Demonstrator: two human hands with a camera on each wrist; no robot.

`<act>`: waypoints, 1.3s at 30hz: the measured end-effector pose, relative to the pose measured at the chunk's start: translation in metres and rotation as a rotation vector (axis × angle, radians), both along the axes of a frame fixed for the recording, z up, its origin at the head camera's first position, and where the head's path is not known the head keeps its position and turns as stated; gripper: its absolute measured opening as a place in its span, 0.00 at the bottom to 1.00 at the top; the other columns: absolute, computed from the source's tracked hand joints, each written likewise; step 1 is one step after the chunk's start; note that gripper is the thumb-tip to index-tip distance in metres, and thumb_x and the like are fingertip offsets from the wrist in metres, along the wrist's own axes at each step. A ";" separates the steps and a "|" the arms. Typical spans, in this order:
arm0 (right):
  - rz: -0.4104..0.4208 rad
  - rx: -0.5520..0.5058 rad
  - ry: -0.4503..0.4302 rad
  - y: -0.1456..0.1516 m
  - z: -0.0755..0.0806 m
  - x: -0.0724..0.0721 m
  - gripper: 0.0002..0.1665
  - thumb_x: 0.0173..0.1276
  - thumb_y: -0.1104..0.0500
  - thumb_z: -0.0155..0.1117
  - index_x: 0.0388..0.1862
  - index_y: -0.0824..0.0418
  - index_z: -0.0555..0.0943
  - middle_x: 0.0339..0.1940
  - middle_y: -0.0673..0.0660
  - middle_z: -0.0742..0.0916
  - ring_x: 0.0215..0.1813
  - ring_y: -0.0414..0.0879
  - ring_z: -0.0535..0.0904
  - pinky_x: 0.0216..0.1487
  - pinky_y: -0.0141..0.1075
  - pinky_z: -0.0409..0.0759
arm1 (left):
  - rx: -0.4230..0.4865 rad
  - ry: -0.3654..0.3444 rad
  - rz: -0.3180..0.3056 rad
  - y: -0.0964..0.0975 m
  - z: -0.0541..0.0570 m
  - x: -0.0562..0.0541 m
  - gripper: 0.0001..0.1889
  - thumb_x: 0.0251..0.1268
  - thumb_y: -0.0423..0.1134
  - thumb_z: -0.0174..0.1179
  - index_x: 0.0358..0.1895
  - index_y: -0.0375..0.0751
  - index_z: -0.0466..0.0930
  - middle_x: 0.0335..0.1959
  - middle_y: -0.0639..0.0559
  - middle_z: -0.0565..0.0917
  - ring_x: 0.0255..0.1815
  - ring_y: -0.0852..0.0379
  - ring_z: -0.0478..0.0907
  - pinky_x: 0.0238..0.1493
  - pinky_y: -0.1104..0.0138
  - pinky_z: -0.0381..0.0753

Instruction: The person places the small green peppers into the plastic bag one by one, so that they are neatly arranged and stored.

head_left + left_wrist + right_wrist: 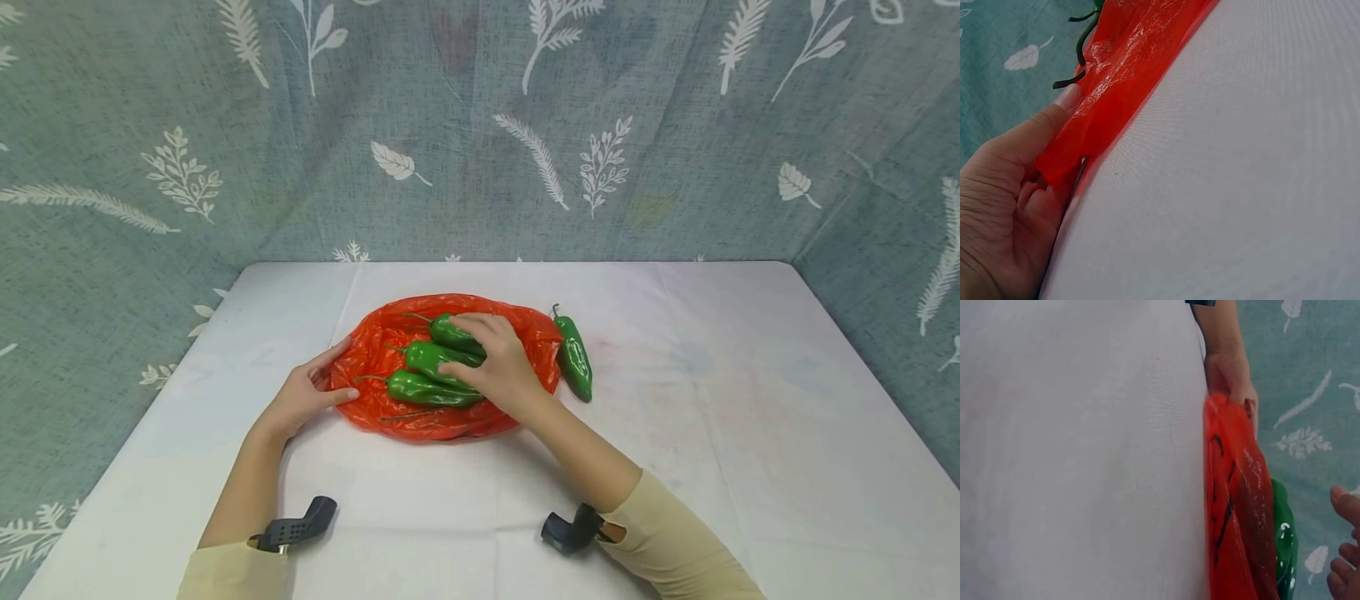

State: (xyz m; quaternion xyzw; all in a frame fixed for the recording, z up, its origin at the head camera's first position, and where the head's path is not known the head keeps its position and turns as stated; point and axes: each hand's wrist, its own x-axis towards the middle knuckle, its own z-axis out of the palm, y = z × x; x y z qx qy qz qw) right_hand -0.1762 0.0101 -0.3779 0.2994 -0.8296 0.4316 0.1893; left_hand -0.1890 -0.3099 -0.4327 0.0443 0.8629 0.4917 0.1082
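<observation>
A crumpled red plastic bag (375,342) lies spread open on the white tablecloth. Three green peppers show inside: an upper one (442,332), a middle one (431,360) and a lower one (423,389). My left hand (294,400) holds the bag's left edge; the left wrist view has its thumb (1067,100) over the red plastic and the other fingers below. Above the peppers hovers my right hand (508,371), thumb and fingers spread apart. In the right wrist view that hand (1349,550) stands clear of the green pepper (1284,540), holding nothing.
Another green pepper (575,358) lies outside the bag, against its right side. White cloth (712,400) covers the table. A blue-green leaf-patterned fabric (450,167) hangs behind and at both sides.
</observation>
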 end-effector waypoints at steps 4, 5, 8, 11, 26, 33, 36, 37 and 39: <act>-0.014 -0.025 0.016 0.005 -0.001 -0.002 0.37 0.48 0.56 0.78 0.58 0.63 0.77 0.56 0.58 0.81 0.59 0.50 0.72 0.59 0.39 0.76 | 0.003 0.006 -0.004 -0.001 0.000 0.000 0.45 0.55 0.48 0.68 0.75 0.53 0.52 0.75 0.48 0.55 0.75 0.46 0.50 0.67 0.60 0.62; -0.019 -0.031 0.019 0.007 0.000 -0.003 0.38 0.47 0.56 0.78 0.58 0.63 0.77 0.56 0.58 0.81 0.59 0.50 0.72 0.59 0.39 0.76 | 0.008 0.006 -0.005 -0.001 -0.001 0.000 0.45 0.55 0.47 0.68 0.75 0.53 0.52 0.75 0.48 0.55 0.75 0.46 0.50 0.67 0.63 0.63; -0.030 -0.047 0.028 0.011 0.000 -0.004 0.37 0.47 0.56 0.78 0.58 0.63 0.77 0.55 0.58 0.81 0.59 0.51 0.72 0.60 0.40 0.76 | 0.024 0.008 -0.009 -0.002 -0.001 0.000 0.45 0.55 0.46 0.68 0.74 0.53 0.52 0.75 0.48 0.55 0.76 0.46 0.49 0.63 0.74 0.65; -0.051 -0.048 0.042 0.017 0.003 -0.004 0.37 0.47 0.56 0.78 0.57 0.62 0.77 0.55 0.58 0.81 0.59 0.51 0.72 0.60 0.41 0.76 | 0.032 0.013 -0.012 -0.002 -0.002 0.000 0.45 0.55 0.46 0.68 0.74 0.53 0.53 0.75 0.48 0.55 0.76 0.46 0.49 0.60 0.80 0.65; -0.141 -0.073 0.088 0.049 0.012 -0.006 0.37 0.47 0.57 0.78 0.58 0.63 0.77 0.56 0.59 0.81 0.60 0.51 0.73 0.60 0.42 0.75 | 0.014 0.018 -0.012 -0.002 -0.002 0.001 0.44 0.56 0.46 0.68 0.74 0.54 0.52 0.75 0.48 0.55 0.75 0.46 0.49 0.64 0.73 0.64; -0.169 -0.103 0.056 0.067 0.014 -0.005 0.37 0.48 0.59 0.77 0.59 0.63 0.76 0.57 0.59 0.81 0.61 0.51 0.72 0.59 0.44 0.76 | 0.021 0.010 -0.009 -0.002 -0.002 0.000 0.45 0.55 0.46 0.68 0.74 0.55 0.52 0.75 0.49 0.55 0.76 0.47 0.49 0.63 0.77 0.64; -0.182 -0.117 0.030 0.075 0.014 -0.005 0.37 0.49 0.58 0.77 0.60 0.63 0.76 0.58 0.59 0.80 0.61 0.51 0.72 0.59 0.45 0.76 | 0.015 0.010 -0.006 -0.002 -0.002 0.000 0.45 0.55 0.46 0.68 0.74 0.55 0.53 0.75 0.49 0.55 0.76 0.47 0.49 0.63 0.76 0.64; -0.189 -0.122 0.022 0.078 0.014 -0.006 0.38 0.49 0.58 0.77 0.60 0.63 0.76 0.58 0.59 0.80 0.61 0.51 0.72 0.59 0.45 0.76 | 0.014 0.010 -0.006 -0.002 -0.002 0.000 0.45 0.55 0.46 0.68 0.74 0.54 0.53 0.75 0.49 0.55 0.76 0.47 0.49 0.64 0.75 0.64; -0.207 -0.132 0.012 0.083 0.012 -0.006 0.38 0.48 0.58 0.78 0.60 0.63 0.76 0.58 0.59 0.80 0.60 0.51 0.72 0.59 0.45 0.76 | 0.013 0.009 -0.006 -0.002 -0.002 0.000 0.45 0.55 0.46 0.68 0.74 0.55 0.53 0.75 0.49 0.55 0.76 0.47 0.49 0.64 0.74 0.64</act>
